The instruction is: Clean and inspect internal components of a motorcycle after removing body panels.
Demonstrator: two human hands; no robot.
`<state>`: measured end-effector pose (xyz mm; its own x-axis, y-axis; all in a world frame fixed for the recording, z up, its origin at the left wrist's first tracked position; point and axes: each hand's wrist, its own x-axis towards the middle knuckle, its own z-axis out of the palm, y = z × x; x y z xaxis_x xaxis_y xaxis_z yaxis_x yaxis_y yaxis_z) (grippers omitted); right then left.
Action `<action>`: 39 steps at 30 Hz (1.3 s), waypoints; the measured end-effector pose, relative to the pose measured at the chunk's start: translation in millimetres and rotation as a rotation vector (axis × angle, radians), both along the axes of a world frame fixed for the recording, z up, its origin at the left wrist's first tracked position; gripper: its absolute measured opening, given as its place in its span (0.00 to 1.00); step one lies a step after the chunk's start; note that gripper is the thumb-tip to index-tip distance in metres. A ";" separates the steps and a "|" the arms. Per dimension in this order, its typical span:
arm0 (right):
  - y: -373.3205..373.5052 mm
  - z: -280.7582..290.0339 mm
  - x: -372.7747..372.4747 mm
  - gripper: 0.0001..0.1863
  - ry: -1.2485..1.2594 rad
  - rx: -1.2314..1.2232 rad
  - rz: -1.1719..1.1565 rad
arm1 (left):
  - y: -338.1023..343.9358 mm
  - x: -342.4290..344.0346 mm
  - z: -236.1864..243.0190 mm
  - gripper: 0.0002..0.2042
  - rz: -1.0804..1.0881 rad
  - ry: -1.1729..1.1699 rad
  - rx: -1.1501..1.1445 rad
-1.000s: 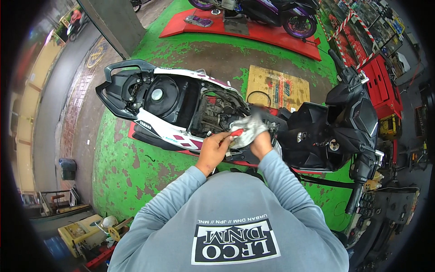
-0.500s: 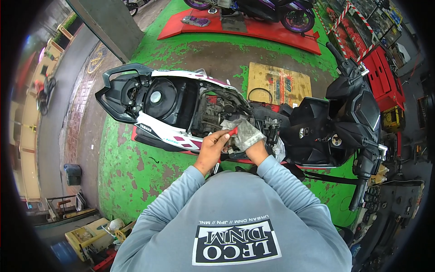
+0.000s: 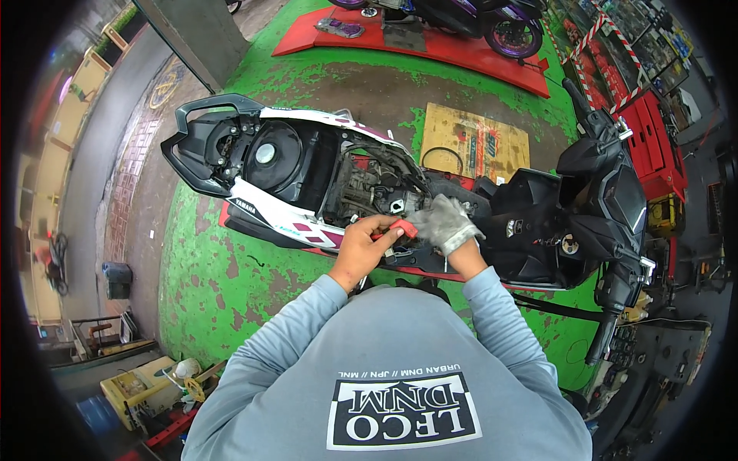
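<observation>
A white and black scooter with its seat removed lies across the view, its engine bay exposed. My left hand, bare, grips a tool with a red handle at the scooter's near side. My right hand wears a grey work glove and is closed beside the red handle, just in front of the engine bay. What the gloved hand holds is hidden. Both grey sleeves come up from the lower edge.
A flat cardboard sheet lies on the green floor beyond the scooter. A purple motorcycle stands on a red ramp at the back. Red tool cabinets line the right. A yellow container and clutter sit lower left.
The view has shifted slightly, so the scooter sits lower and more to the right. My hands stay together at the engine bay; the gloved right hand has moved a little to the right.
</observation>
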<state>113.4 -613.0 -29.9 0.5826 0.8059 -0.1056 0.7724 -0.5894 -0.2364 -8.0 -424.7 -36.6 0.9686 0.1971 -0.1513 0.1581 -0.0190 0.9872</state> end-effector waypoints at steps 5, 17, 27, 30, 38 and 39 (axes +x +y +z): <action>16.1 -25.1 -39.0 0.18 -0.045 0.516 -0.073 | -4.1 11.3 0.9 0.09 0.006 -0.001 -0.039; 14.2 -29.6 -17.6 0.17 -0.360 0.110 -0.081 | 13.4 16.3 -3.5 0.16 0.104 0.236 -0.368; 49.3 -33.1 -24.1 0.22 0.471 0.935 -0.232 | 11.3 18.0 -3.4 0.16 -0.008 0.259 -0.493; 49.8 -48.2 -18.9 0.16 0.692 0.885 -0.305 | 16.6 17.1 -0.1 0.17 -0.012 0.317 -0.502; 26.2 -57.7 -20.2 0.14 0.934 1.139 -0.491 | 17.7 14.6 4.2 0.17 0.017 0.221 -0.514; 22.1 -51.2 -19.4 0.14 0.465 0.959 -0.347 | 19.2 14.6 4.2 0.16 0.013 0.241 -0.482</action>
<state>94.1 -590.9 -81.1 0.8568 0.4726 0.2062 0.3203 -0.1746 -0.9311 6.6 -405.5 -32.4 0.8931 0.0616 -0.4456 0.3789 0.4308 0.8190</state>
